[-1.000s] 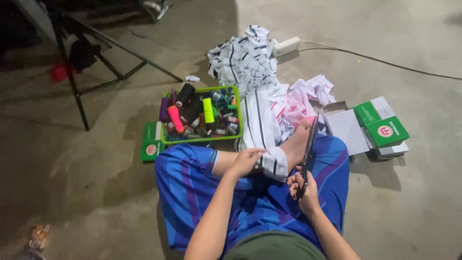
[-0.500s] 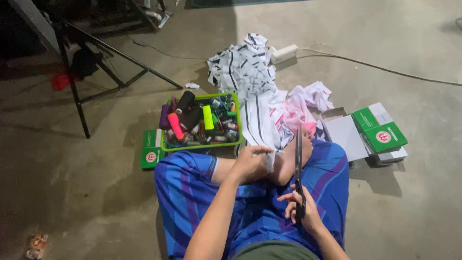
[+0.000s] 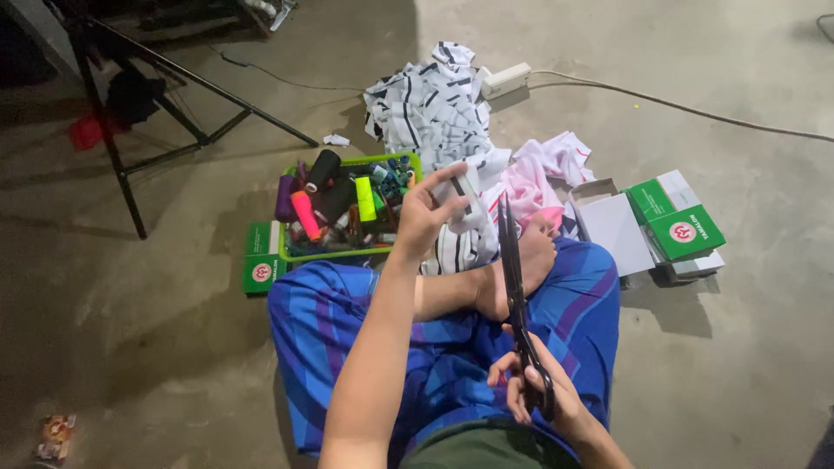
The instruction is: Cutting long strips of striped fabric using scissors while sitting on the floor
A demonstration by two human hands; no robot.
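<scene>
Black steel scissors (image 3: 514, 287) stand nearly upright in my right hand (image 3: 543, 395), my fingers through the handle loops and curled tight, the closed blades pointing away from me toward the far side of the floor. My left hand (image 3: 426, 213) is raised in front of me, pinching a small white strip of cloth with a dark stripe (image 3: 459, 184) between thumb and fingertips, held up above the pile of white striped fabric (image 3: 460, 239) that lies just beyond my bare foot (image 3: 517, 269). I sit cross-legged on the grey concrete floor (image 3: 174, 347) in blue patterned trousers (image 3: 347, 321). Just left of the raised hand, a green plastic basket (image 3: 347, 254) holds thread spools in black, purple, pink and yellow-green, and a small green box (image 3: 262, 260) sits against its left side. Farther away, a heap of cut white pieces with black stripes (image 3: 426, 104) rests near a white power strip (image 3: 506, 80), whose cable runs off to the right. Pink and white cloth (image 3: 543, 178) lies to the right of the striped pile, and beyond it stand green and white boxes (image 3: 673, 226), one of them open. A black tripod (image 3: 148, 104) stands at the far left.
</scene>
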